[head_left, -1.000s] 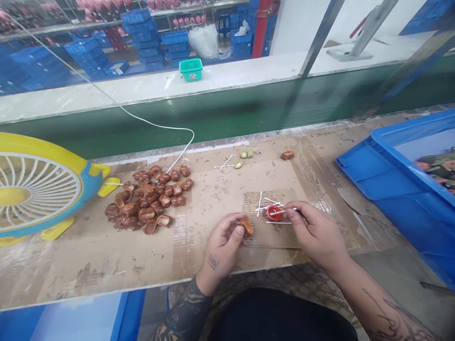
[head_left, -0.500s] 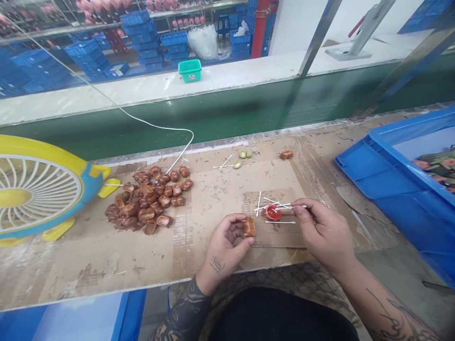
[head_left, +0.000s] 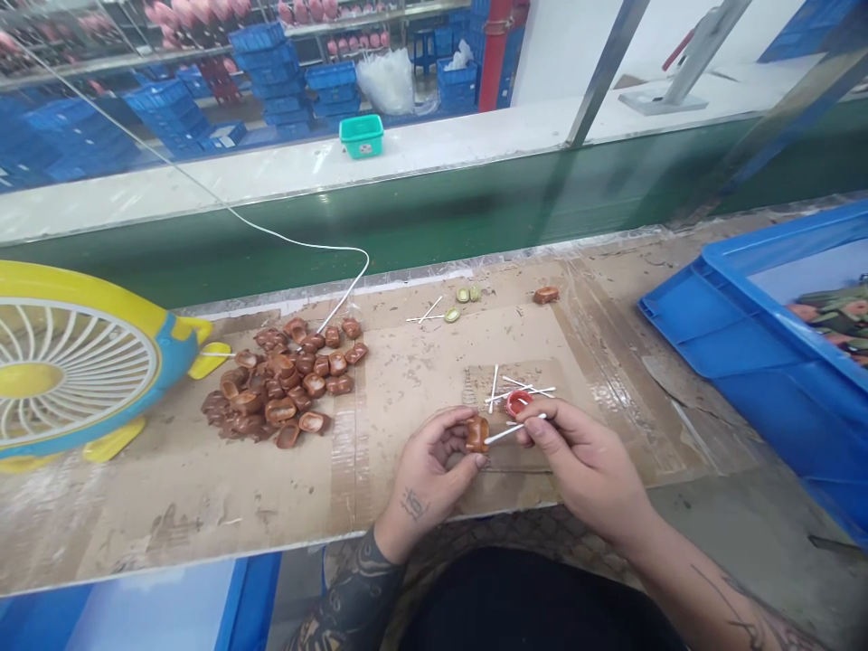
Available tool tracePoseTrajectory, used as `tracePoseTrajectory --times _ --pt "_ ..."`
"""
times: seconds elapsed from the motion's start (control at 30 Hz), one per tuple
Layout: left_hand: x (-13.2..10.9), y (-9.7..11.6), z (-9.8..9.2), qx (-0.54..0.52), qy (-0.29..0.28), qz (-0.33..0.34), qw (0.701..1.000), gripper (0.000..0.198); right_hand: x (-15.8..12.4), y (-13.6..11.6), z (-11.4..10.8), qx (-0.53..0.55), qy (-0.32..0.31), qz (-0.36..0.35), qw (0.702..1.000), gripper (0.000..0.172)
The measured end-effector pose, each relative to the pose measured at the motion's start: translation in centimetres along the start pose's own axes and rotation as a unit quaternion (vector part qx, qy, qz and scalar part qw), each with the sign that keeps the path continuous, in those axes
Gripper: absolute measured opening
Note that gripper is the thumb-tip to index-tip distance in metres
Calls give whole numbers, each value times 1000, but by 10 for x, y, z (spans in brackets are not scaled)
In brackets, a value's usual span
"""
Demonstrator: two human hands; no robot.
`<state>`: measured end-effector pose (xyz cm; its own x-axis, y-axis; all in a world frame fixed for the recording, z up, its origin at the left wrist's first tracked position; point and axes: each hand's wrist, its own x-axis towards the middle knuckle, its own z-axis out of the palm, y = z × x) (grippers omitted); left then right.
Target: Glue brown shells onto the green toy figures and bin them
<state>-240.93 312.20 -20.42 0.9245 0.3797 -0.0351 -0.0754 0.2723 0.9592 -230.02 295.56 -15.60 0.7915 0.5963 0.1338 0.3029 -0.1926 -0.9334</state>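
Note:
My left hand (head_left: 434, 470) holds a small brown hollow piece (head_left: 476, 435) between thumb and fingers. In my right hand (head_left: 589, 461) a white cotton swab (head_left: 508, 434) is pinched, its tip at the right side of the brown piece. Just beyond my right fingers stands a small red pot (head_left: 518, 401), partly hidden by them. Several loose swabs (head_left: 495, 384) lie around the pot on a cardboard sheet (head_left: 475, 380). A pile of similar brown pieces (head_left: 278, 384) lies to the left.
A yellow and blue fan (head_left: 81, 362) stands at the left. Green pieces (head_left: 452, 314), two swabs and one brown piece (head_left: 546, 295) lie at the back. A blue crate (head_left: 759, 334) is at the right. A white cord (head_left: 291, 240) reaches the pile.
My right hand has moved left and nearer to me, bringing its swab from above the red pot to the brown piece. My left hand has barely moved.

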Motion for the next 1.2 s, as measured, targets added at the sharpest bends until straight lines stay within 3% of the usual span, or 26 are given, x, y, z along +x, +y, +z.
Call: tracePoseTrajectory --times 0.13,0.43,0.7,0.83,1.0,1.2 --pt "0 0 0 -3 -1 -2 1000 44 0 8 3 -14 -15 11 1000 28" --pt "-2 1 -1 -32 -8 -30 999 45 4 12 4 -18 15 19 1000 24" --pt "-3 3 -4 -26 0 -36 999 38 3 15 -2 -22 46 -24 998 19" --pt "-2 3 -4 -21 12 -26 999 34 9 24 -17 -103 108 -8 989 19" --pt "-1 2 -2 -34 6 0 999 33 19 36 -26 -198 75 2 977 22" --pt "0 3 -2 -31 3 11 999 32 17 37 -25 -185 91 9 978 22"
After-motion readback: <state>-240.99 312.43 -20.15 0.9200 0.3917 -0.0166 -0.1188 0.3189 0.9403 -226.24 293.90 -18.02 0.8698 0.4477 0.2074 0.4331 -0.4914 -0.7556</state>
